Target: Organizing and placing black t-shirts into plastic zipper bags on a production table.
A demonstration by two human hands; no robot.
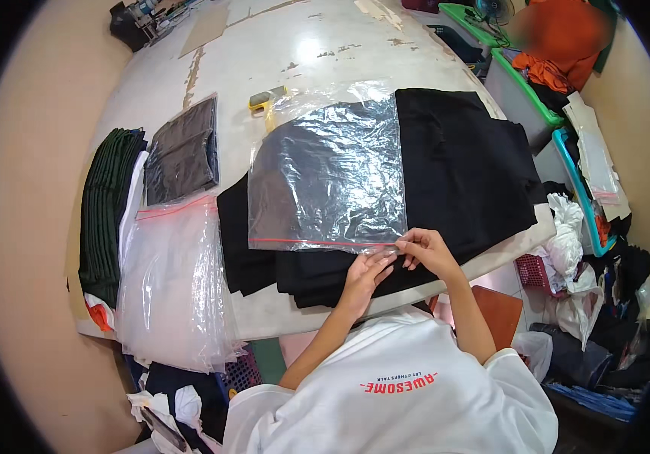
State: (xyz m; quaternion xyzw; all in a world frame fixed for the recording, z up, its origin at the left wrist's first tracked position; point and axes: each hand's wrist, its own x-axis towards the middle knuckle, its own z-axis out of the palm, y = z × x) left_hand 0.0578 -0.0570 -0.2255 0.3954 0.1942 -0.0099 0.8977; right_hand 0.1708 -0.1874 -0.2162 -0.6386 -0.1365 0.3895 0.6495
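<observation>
A clear plastic zip bag (325, 178) with a red line along its near edge lies flat over folded black garments (465, 163). My right hand (427, 251) pinches the bag's near right corner at the red line. Just left of it, my left hand (366, 281) has its fingers closed on the same edge, thumb near the right fingertips. The bag looks flat, and black cloth shows through it. Beyond the bag lies a yellow-handled tool with a grey head (267, 98), partly under the plastic.
At the left are a stack of clear zip bags (177, 287), a bagged dark garment (183, 151) and folded dark green garments (109, 219). A machine (139, 23) stands far left. On the right are green-rimmed bins (525, 94), a person in orange (567, 38) and piled cloth.
</observation>
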